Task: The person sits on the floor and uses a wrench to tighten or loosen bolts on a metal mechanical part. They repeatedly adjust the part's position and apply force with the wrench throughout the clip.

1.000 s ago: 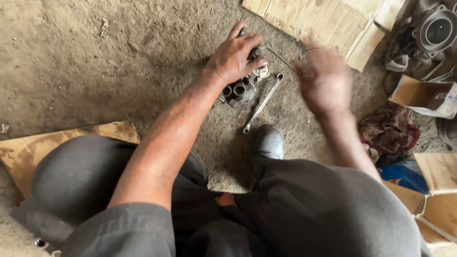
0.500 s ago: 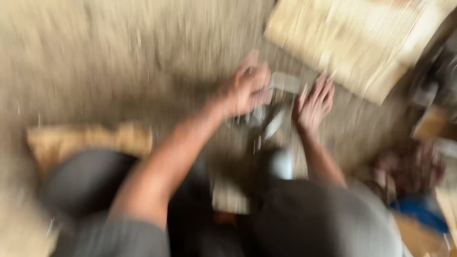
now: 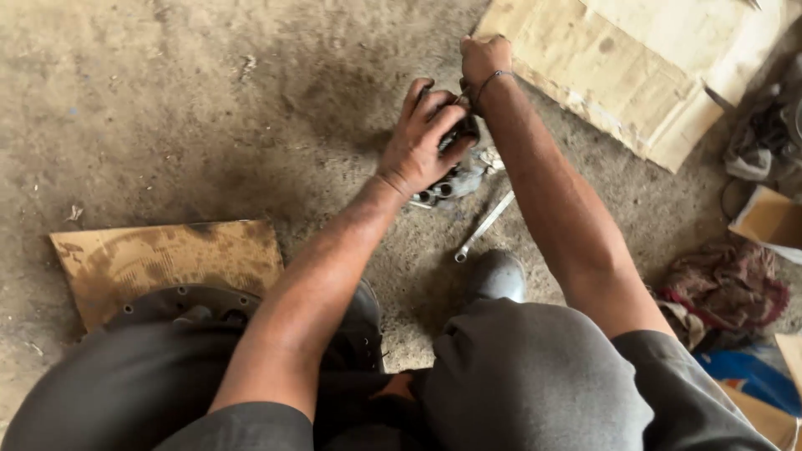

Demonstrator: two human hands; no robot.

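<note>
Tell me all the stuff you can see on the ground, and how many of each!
metal part: one, grey, dirt floor at centre, under the hands
wrench: one, silver, lying just below the metal part
cardboard sheet: one, tan, top right
cardboard piece: one, stained brown, lower left
round metal disc: one, dark, on that piece, partly hidden by a knee
rag: one, dark red, right edge
shoe: one, black, below the wrench
left hand: gripping the part
right hand: closed, at its far end

cardboard sheet point(image 3: 635, 67) | reddish rag point(image 3: 727, 284) | round metal disc point(image 3: 180, 302), possibly a flange | small box point(image 3: 769, 219)
</note>
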